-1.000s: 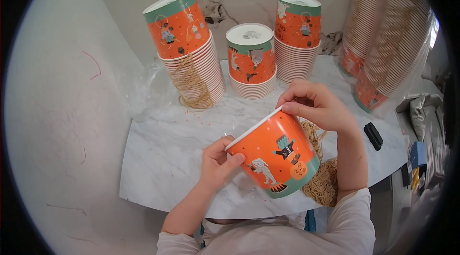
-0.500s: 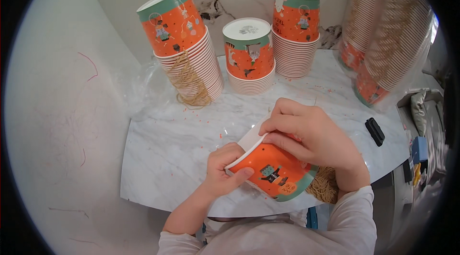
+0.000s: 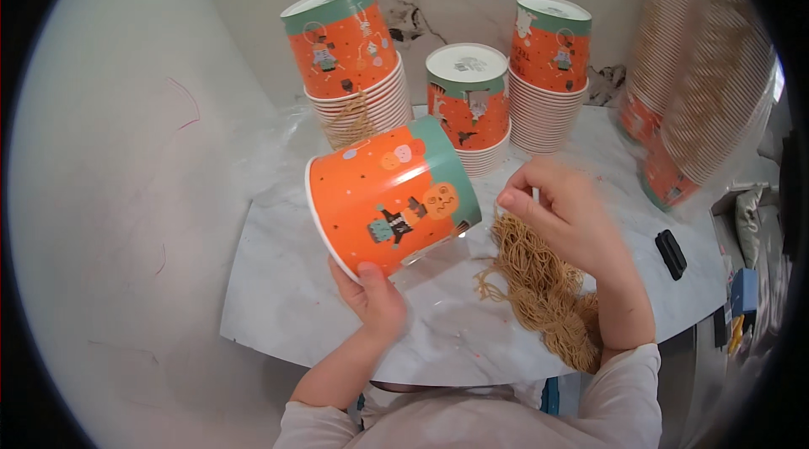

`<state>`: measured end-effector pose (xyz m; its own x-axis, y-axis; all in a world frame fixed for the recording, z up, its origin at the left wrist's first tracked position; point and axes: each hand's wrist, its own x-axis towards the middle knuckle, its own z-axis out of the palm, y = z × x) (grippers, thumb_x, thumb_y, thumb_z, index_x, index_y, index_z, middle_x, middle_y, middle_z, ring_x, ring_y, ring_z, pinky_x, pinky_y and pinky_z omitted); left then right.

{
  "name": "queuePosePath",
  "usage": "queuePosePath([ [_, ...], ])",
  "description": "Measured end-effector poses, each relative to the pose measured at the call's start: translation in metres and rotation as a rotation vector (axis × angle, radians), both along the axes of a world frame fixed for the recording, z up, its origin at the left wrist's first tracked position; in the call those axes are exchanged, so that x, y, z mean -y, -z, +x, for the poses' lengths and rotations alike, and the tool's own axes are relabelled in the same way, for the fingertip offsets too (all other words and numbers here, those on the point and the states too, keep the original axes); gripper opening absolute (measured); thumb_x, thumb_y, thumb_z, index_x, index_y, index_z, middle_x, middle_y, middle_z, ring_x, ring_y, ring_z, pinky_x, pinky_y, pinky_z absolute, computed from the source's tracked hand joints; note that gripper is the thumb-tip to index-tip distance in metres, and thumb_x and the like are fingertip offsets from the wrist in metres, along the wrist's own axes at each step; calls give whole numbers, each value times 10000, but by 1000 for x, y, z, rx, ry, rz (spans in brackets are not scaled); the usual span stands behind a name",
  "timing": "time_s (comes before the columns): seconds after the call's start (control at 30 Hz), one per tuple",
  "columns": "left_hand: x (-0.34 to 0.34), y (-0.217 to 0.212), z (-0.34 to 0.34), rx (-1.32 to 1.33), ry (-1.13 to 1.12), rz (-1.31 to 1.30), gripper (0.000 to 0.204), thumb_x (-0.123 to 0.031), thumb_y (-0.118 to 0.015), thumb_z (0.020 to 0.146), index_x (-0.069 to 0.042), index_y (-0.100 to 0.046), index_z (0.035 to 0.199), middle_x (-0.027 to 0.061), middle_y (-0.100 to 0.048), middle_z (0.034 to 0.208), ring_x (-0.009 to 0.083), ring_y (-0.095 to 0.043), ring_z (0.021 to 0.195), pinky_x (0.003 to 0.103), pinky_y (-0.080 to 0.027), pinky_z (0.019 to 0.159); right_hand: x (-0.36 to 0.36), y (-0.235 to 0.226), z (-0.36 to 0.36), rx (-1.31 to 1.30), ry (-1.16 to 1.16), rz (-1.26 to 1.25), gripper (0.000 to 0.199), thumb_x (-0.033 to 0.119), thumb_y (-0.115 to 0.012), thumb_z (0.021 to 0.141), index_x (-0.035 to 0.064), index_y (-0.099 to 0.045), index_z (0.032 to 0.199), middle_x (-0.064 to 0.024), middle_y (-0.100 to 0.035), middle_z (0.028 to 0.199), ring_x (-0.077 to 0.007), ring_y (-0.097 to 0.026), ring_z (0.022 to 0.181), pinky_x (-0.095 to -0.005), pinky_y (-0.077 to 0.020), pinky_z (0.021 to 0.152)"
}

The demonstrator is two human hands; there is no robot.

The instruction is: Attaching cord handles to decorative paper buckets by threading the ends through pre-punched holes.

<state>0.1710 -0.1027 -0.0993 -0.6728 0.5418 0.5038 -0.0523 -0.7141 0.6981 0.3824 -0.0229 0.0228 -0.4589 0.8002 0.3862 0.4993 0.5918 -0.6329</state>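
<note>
The left hand (image 3: 371,301) is clamped on the rim of an orange bucket (image 3: 383,204), thumb outside, probably because the thin edge gives an easy hold. The bucket is in the air above the table (image 3: 295,306), tipped sideways, mouth leftward. Well apart from that hand, the right hand (image 3: 560,209) curls over the string (image 3: 539,289); whether it pinches a strand, I cannot tell. Upside-down bucket stacks (image 3: 468,112) stand behind, nested presumably to save room, leaving the string within reach.
</note>
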Motion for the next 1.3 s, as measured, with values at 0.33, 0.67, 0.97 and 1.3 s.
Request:
queuePosePath([
  [0.33,13,21,-3,-432,256,-9,464,-294,-536,1058,-7,-421,1405,68,-560,1315,119,-509,1169,332,-416,1018,-2,9,-10,-407,-138,-443,278,247,-771,914,9,-656,1000,54,-551,791,-28,-425,694,-227,-375,599],
  [0.67,8,2,-6,-165,462,-217,406,-229,-458,1078,26,-484,1393,88,-588,1335,147,-542,1209,323,-412,1035,-4,-7,8,-126,-176,-151,284,179,-830,819,11,-606,863,10,-506,724,-91,-446,658,-265,-380,594],
  [0.97,4,-1,-2,-78,521,-193,224,-176,-485,1061,-7,-523,1203,58,-605,1198,96,-532,1111,296,-400,1018,-6,-8,12,14,-229,53,354,228,-833,788,1,-562,808,-66,-516,709,-189,-480,644,-319,-393,586],
  [1.3,12,7,3,-297,522,-171,171,-128,-507,1061,4,-495,1169,32,-603,1093,57,-480,951,224,-394,883,-9,-2,7,-236,-3,-185,309,233,-770,907,-16,-598,849,-11,-505,689,-65,-409,628,-266,-362,547],
])
